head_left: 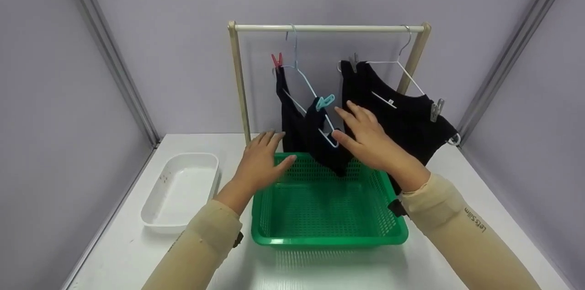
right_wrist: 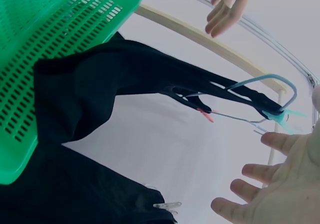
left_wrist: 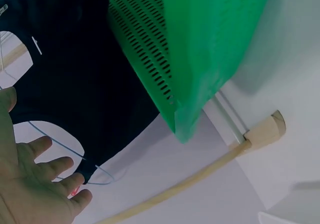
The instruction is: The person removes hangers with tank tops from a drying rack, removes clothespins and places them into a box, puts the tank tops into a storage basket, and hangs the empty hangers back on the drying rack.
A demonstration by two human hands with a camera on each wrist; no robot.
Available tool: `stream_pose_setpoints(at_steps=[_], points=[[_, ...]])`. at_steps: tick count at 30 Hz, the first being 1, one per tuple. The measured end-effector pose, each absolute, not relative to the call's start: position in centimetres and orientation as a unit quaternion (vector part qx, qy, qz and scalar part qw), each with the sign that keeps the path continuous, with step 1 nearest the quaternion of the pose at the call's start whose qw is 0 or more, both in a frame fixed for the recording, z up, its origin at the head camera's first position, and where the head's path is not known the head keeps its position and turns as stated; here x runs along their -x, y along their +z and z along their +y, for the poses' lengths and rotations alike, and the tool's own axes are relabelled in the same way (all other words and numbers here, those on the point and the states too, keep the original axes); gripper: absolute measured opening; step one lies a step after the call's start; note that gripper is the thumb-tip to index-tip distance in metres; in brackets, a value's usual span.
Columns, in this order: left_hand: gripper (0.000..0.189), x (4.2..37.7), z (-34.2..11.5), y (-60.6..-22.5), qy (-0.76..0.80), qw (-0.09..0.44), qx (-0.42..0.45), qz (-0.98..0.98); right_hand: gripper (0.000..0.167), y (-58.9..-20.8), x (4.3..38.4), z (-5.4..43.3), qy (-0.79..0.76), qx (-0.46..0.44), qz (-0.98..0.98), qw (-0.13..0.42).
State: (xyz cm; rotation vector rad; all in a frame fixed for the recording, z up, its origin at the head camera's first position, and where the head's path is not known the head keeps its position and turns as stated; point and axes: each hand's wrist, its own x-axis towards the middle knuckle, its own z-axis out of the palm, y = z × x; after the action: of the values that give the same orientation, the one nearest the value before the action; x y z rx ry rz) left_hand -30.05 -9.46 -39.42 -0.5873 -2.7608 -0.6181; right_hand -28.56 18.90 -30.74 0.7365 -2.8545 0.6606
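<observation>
Flanking the black garment (head_left: 295, 130) on its blue hanger (head_left: 306, 82), hem by far side of the green basket (head_left: 329, 240): my L grip (head_left: 260, 162) & R grip (head_left: 370, 141), both spread, holding nothing. I'd go slow, steady the hanger w/ light touch so the blue clip (head_left: 325, 102) isn't knocked.

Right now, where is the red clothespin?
In the head view, the red clothespin is left of centre, clipped to the left black garment, below the white bar.

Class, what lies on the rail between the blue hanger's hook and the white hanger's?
Nothing: the head view shows bare white rail between the blue hanger and white hanger.
</observation>
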Motion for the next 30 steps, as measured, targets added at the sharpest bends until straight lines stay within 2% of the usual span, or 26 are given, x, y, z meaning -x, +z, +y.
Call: stream_pose_setpoints(at_steps=[11, 20, 25, 30], points=[[0.07, 31.3, -8.6, -39.6, -0.267, 0.138, 0.175, -0.937, 0.077, -30.7, 29.4, 16.5, 0.247, -0.221, -0.94, 0.077], [0.069, 32.3, -7.6, -40.0, -0.32, 0.132, 0.138, -0.928, 0.071, -31.0, 30.2, 14.6, 0.293, -0.195, -0.929, 0.111], [0.071, 32.7, -7.0, -40.1, -0.371, 0.097, 0.117, -0.916, 0.062, -31.3, 30.6, 14.1, 0.311, -0.19, -0.92, 0.14], [0.073, 33.0, -6.7, -40.1, -0.422, 0.08, 0.108, -0.897, 0.046, -31.2, 30.9, 14.3, 0.331, -0.172, -0.914, 0.161]])
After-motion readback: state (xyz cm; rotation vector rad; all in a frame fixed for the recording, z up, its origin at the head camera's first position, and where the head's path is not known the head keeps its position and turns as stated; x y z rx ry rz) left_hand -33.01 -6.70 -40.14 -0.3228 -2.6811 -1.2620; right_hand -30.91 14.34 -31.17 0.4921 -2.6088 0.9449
